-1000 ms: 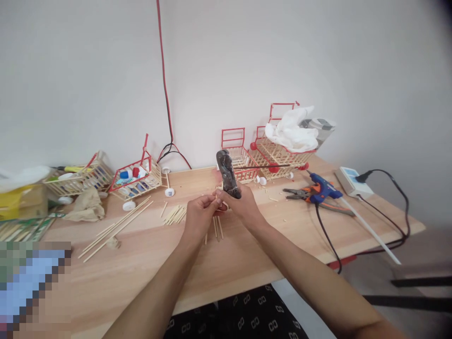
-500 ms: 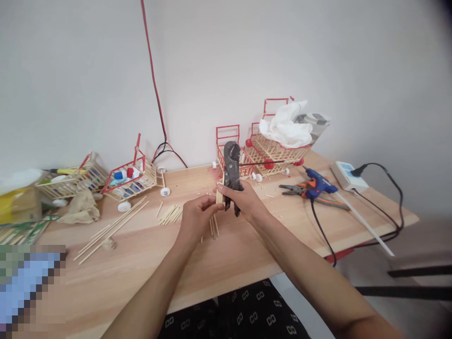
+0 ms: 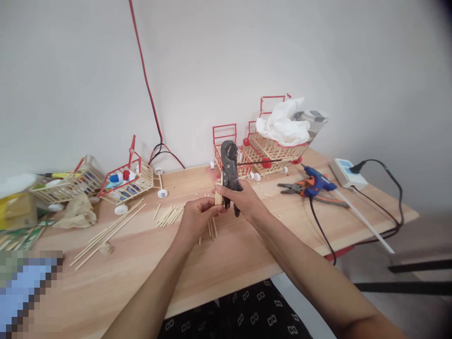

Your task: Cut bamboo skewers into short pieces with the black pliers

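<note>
Since the first head picture, the black hand tool (image 3: 230, 170) has swung more upright, and the bundle of short sticks (image 3: 218, 197) now shows between the two hands. In the head view the left hand (image 3: 197, 217) pinches the bundle's lower end above the wooden table (image 3: 247, 261), while the right hand (image 3: 245, 200) grips the tool close beside it, thumb against the bundle's upper part.

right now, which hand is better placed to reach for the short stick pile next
Probably the left hand: it is nearer the short stick pile, though it is also gripping the small stick bundle. The right hand is farther off and holds the dark tool.
</note>
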The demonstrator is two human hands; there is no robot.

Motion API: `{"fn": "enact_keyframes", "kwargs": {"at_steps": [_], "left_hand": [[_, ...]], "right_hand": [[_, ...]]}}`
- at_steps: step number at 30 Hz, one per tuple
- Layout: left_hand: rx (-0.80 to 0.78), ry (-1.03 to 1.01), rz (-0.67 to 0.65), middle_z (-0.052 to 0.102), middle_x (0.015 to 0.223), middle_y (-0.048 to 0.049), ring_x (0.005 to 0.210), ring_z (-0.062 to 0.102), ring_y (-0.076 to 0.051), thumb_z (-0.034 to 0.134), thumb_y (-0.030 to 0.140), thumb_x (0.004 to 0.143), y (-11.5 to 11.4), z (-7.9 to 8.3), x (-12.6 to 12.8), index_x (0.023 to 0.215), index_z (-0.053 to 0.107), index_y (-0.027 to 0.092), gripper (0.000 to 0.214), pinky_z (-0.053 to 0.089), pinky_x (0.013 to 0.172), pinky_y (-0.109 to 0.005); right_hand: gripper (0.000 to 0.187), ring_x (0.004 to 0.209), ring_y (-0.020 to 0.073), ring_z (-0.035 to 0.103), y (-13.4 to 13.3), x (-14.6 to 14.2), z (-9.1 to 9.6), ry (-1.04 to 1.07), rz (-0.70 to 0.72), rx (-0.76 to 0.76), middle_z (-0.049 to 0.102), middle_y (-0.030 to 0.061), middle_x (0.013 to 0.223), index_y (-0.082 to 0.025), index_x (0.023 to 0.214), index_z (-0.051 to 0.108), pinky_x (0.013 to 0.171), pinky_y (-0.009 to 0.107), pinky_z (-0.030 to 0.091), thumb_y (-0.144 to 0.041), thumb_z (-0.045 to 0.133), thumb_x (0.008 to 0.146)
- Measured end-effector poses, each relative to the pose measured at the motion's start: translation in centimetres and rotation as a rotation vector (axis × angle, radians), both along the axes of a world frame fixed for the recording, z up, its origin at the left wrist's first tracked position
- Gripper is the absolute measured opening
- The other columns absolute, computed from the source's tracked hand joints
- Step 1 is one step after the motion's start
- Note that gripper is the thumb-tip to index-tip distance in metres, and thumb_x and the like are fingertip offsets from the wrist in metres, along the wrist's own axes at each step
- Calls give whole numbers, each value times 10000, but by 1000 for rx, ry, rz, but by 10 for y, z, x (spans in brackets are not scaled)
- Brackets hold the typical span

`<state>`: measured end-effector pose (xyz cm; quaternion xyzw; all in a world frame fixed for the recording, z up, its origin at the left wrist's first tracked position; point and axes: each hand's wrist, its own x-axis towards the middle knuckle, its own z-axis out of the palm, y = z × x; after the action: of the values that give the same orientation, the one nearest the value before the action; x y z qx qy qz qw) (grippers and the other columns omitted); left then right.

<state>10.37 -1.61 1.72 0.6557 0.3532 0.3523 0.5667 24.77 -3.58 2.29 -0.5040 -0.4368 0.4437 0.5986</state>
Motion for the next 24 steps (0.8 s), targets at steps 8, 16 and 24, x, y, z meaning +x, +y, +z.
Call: {"fn": "enact_keyframes", "kwargs": {"at_steps": [8, 16, 24], "left_hand": [[-11, 41, -51, 725, 790, -82, 750, 662, -196, 618, 407, 757, 4, 1, -5, 802, 721, 149, 281, 509, 653, -267], [-157, -42, -44, 728, 774, -109, 713, 674, -199, 622, 455, 752, 4, -6, -4, 824, 712, 119, 355, 527, 674, -288], [-86, -6, -170, 723, 827, -120, 776, 672, -217, 590, 457, 779, 7, 4, -13, 853, 700, 129, 354, 535, 697, -309]], "right_hand": [[301, 471, 102, 484, 3, -1, -5, 7, 8, 5, 547, -23, 542, -148, 657, 583, 436, 220, 383, -423, 703, 635], [265, 495, 89, 463, 2, -6, -7, -88, -64, 24, 520, -40, 564, -160, 657, 561, 446, 205, 369, -388, 697, 646], [312, 470, 102, 484, 3, -4, -8, 12, 43, -20, 533, -23, 526, -148, 646, 569, 431, 219, 373, -433, 696, 648]]}}
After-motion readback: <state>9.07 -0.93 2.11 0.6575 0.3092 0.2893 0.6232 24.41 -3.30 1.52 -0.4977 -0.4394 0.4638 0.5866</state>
